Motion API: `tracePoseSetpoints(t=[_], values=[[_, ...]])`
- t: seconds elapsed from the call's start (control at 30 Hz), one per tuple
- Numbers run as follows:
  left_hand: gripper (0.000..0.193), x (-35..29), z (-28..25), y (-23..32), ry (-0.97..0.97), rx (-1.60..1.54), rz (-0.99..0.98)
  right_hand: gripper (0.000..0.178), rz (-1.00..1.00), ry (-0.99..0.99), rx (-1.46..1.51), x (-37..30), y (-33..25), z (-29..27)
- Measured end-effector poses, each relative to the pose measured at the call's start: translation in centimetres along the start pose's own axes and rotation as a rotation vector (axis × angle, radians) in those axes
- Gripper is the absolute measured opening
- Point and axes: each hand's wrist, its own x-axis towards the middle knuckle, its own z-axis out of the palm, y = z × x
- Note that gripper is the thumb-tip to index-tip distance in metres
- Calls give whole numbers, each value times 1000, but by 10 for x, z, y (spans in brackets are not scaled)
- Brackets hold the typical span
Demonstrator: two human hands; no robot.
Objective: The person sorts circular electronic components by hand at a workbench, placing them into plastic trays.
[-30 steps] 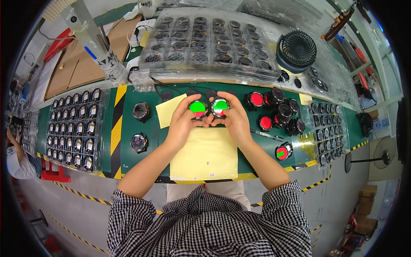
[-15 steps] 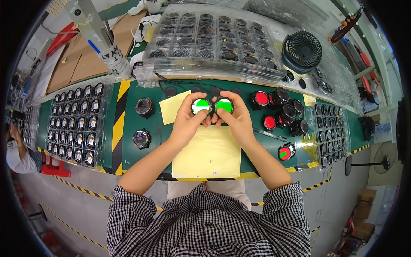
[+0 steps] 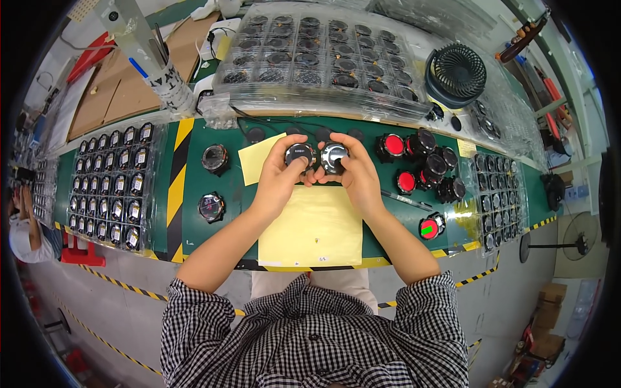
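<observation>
In my left hand [image 3: 279, 176] is a round black smartwatch [image 3: 300, 152], gripped with the thumb on its dark screen. A second round smartwatch [image 3: 333, 154] is held in my right hand [image 3: 361, 176], whose thumb lies on the lower right of its face. Its screen looks dark with a pale glare or ring. Both watches are side by side, face up, just beyond a yellow sheet [image 3: 310, 226]. To the left, two more watches, a dark one [image 3: 215, 158] and a lit one [image 3: 211, 207], rest on the green mat.
Right of my hands stand several watches, some with red screens [image 3: 393, 145], and a pen [image 3: 406, 199]. A red-and-green-screened watch [image 3: 429, 228] lies nearer. Clear trays of parts flank the mat, left [image 3: 110, 184] and right [image 3: 498, 200]. Behind are stacked trays [image 3: 310, 58] and a fan [image 3: 457, 74].
Both held watches' screens have gone from bright green and white to mostly dark. My hands stay in nearly the same place, still gripping them.
</observation>
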Motion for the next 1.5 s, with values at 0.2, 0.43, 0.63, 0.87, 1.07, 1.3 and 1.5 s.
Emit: tracePoseSetpoints(t=[0.2,0.43,0.63,0.87,1.07,1.3,1.5], values=[[54,2,-1,1,-55,104,72,49,12,46,4,5,3,-3],[59,-4,1,26,-25,776,615,62,-653,96,-802,0,-21,-2],[53,-6,-1,38,243,1400,1181,60,-1150,182,-1281,1,-20,-3],[51,-5,-3,33,311,1436,1135,54,-1115,268,-1475,0,-23,-8],[52,-6,-4,32,298,1432,1129,53,-1100,257,-1489,1,-23,-6],[52,-5,-5,30,294,1435,1116,52,-1076,243,-1490,0,-24,-8],[58,-7,-4,36,161,1340,973,59,-876,82,-979,3,-25,-1]])
